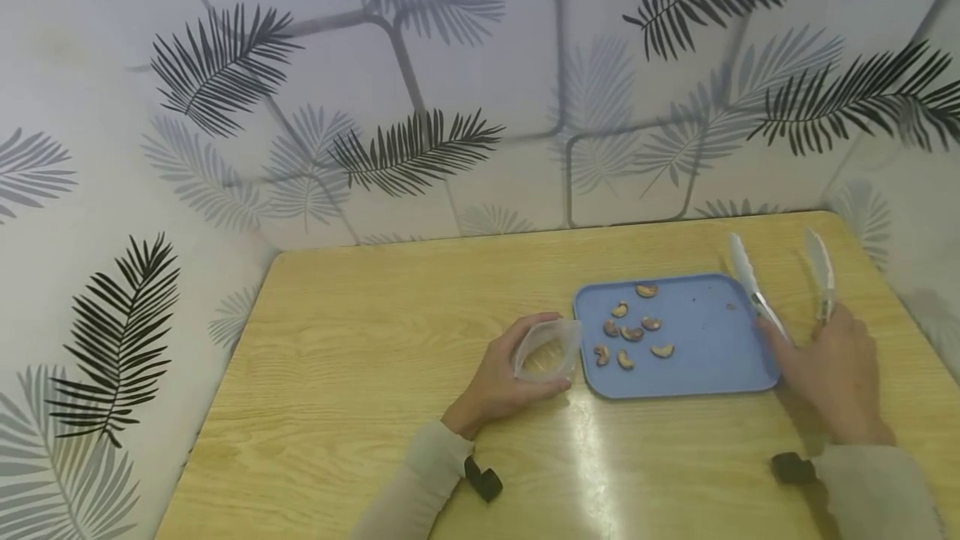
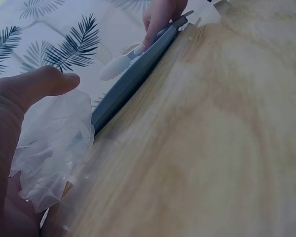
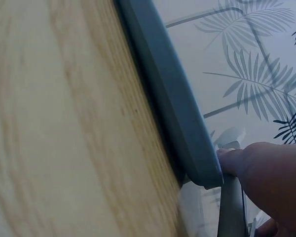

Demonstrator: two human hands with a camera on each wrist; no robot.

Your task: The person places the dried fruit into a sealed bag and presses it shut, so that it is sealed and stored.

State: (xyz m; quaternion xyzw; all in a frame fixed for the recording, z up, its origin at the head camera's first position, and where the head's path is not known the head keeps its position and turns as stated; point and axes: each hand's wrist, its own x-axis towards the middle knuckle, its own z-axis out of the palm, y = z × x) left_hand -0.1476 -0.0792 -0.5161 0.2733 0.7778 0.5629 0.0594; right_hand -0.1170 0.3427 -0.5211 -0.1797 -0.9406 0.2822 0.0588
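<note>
From the head view, looking down, my left hand (image 1: 501, 380) rests on a pale wooden bench (image 1: 360, 373), its fingers curled round a small clear plastic bag (image 1: 549, 350) and holding its mouth open. That bag sits just beside the left edge of a blue tray (image 1: 705, 373). Several cashew pieces (image 1: 632, 332) lie scattered on the left half of the tray. My right hand (image 1: 832, 373) is at the tray's right edge, grasping a pair of pale tongs (image 1: 780, 282) near their hinge end; the two arms of the tongs are spread apart and point away from me, one lying over the tray's right rim, the other off it. Wallpaper (image 1: 420, 140) with dark and grey fern leaves covers the walls behind the bench.

Left wrist view, low along the bench: my thumb (image 2: 37, 86) and palm wrap the crinkled clear plastic bag (image 2: 54, 143), which touches the bench right next to the tray's corner (image 2: 130, 86). Farther off, my right hand (image 2: 160, 17) holds the tongs (image 2: 119, 66) above the tray's far rim.

Right wrist view, very close: the tray's rim (image 3: 172, 103) runs across the wood, and one of my fingers (image 3: 266, 170) presses on an arm of the tongs (image 3: 232, 207) just beside the tray's corner.
</note>
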